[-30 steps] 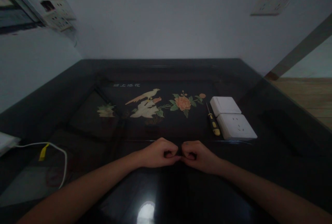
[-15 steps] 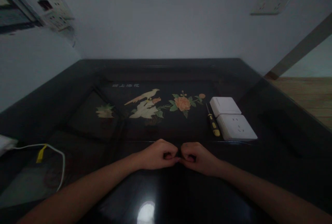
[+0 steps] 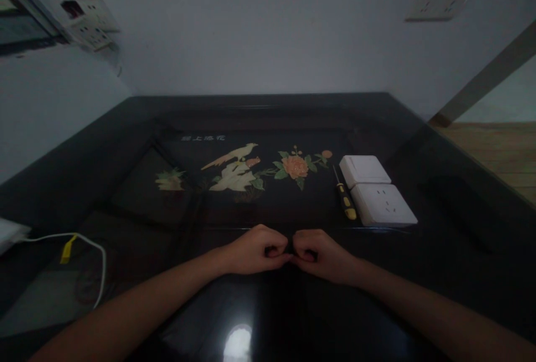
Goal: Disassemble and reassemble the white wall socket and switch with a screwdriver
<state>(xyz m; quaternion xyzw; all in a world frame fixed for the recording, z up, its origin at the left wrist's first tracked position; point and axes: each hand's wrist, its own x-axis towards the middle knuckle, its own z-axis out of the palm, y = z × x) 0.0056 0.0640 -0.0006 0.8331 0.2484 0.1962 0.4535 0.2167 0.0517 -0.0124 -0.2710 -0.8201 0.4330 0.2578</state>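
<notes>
My left hand (image 3: 258, 250) rests on the glossy black table (image 3: 251, 317) with its fingers curled into a loose fist. Beside it, my right hand (image 3: 324, 256) is curled the same way, and the thumb tips meet between them. No object shows in either fist. To the right, beyond my right hand, lies a screwdriver (image 3: 345, 201) with a black and yellow handle, its shaft pointing away from me. Next to it are two white boxes: a socket box (image 3: 384, 204) with slots on its face, and behind it a plain-faced switch box (image 3: 365, 170).
The tabletop carries an inlaid bird (image 3: 232, 156) and flower (image 3: 295, 166). At the left edge lie a white device (image 3: 10, 233) and its white cable (image 3: 103, 264) with a yellow tag (image 3: 67, 250). Wall sockets (image 3: 441, 0) are at upper right, more (image 3: 94, 21) at upper left.
The hands hold the same pose and place. Only a slight shift of the camera view is visible.
</notes>
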